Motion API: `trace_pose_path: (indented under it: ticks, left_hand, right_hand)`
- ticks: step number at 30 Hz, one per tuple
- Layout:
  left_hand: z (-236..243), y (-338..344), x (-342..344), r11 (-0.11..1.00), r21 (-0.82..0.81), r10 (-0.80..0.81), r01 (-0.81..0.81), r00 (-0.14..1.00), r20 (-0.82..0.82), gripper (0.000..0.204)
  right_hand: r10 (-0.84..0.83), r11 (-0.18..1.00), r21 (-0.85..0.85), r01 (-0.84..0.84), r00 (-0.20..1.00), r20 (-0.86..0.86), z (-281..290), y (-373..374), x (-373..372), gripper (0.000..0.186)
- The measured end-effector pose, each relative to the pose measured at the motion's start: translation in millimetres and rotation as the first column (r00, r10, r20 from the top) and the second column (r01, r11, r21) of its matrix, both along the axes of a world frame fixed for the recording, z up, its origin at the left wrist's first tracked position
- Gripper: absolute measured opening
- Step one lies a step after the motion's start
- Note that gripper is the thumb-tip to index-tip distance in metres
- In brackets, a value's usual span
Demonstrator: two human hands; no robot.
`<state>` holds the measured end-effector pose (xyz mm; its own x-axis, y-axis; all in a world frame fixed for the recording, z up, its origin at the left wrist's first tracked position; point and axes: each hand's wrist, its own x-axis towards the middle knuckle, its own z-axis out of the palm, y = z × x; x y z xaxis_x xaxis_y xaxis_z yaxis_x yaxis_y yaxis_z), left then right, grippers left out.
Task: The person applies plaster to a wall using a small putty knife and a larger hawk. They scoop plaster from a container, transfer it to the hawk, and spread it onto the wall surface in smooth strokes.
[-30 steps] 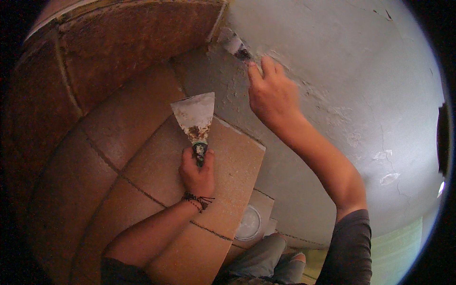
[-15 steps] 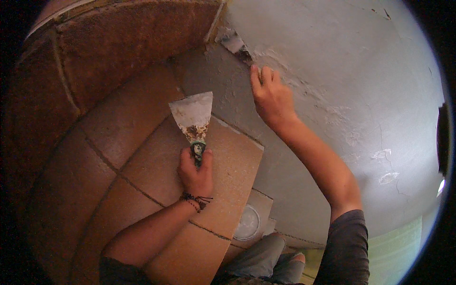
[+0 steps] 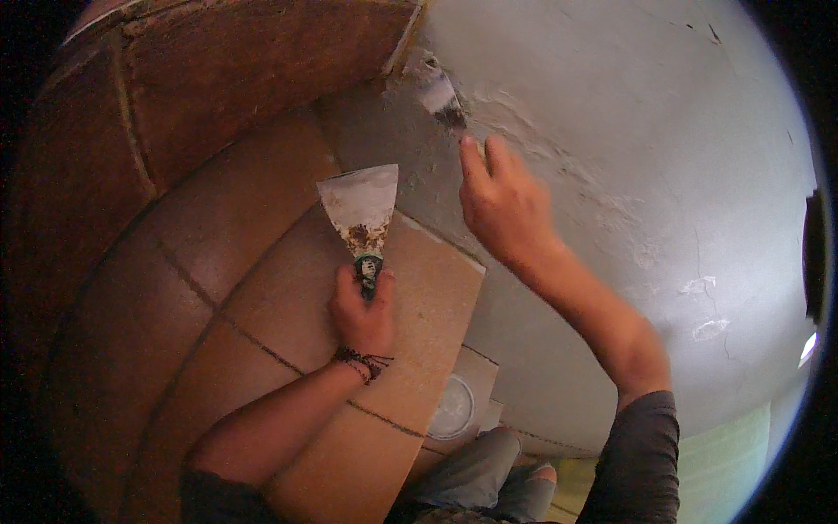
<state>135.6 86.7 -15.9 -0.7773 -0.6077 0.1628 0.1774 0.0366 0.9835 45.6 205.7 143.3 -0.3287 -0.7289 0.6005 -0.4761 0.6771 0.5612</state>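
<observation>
My left hand (image 3: 363, 319) is closed around the dark handle of a wide putty knife (image 3: 361, 206). Its broad blade points away from me, whitish at the edge and stained brown near the handle. My right hand (image 3: 506, 201) grips a narrower putty knife (image 3: 443, 98), whose handle is mostly hidden by the fingers. That blade lies at the grey wall (image 3: 628, 131), close to the corner beside the brown tiles; I cannot tell how firmly it touches. Rough, flaking plaster (image 3: 559, 166) runs along the wall to the right of my right hand.
Brown tiles (image 3: 262, 52) with grout lines stand at the upper left. Lighter tiles (image 3: 419, 306) lie below my left hand. A round white lid or bucket (image 3: 454, 408) is near my knees. Greenish cloth (image 3: 720, 463) hangs at the lower right. Cracks and chipped spots mark the wall.
My right hand and the narrower putty knife have drawn slightly back toward me, the blade turning steeper. The left hand with the wide knife has shifted a little to the right.
</observation>
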Motion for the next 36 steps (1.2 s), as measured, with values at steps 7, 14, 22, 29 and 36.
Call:
trace_pose_path:
  ticks: [7, 14, 22, 29, 36]
  left_hand:
    - [5.5, -0.3, 5.5, 1.000, -0.005, -0.013, 0.013, 1.000, 0.004, 0.030]
    - [3.1, -0.5, 2.8, 0.999, 0.040, -0.014, 0.014, 1.000, -0.022, 0.023]
    - [5.9, 0.8, 4.6, 1.000, -0.007, 0.009, -0.009, 0.998, -0.067, 0.024]
    - [6.6, 1.1, 3.5, 1.000, -0.014, 0.011, -0.011, 1.000, -0.026, 0.025]
    - [4.8, 1.8, 3.0, 1.000, 0.015, 0.015, -0.014, 0.997, -0.071, 0.025]
  right_hand:
    - [0.151, 0.971, 0.210, -0.112, 0.972, -0.181, 80.6, 12.3, -36.5, 0.032]
    - [0.234, 0.938, 0.300, -0.176, 0.957, -0.170, 123.5, 0.3, -38.5, 0.032]
    - [0.163, 0.949, 0.295, -0.110, 0.973, -0.161, 146.1, -26.9, -40.8, 0.021]
    - [0.132, 0.945, 0.310, -0.102, 0.988, -0.077, 165.0, -18.8, -35.3, 0.023]
    - [0.184, 0.937, 0.311, -0.160, 0.982, -0.050, 152.4, -40.7, -25.2, 0.024]
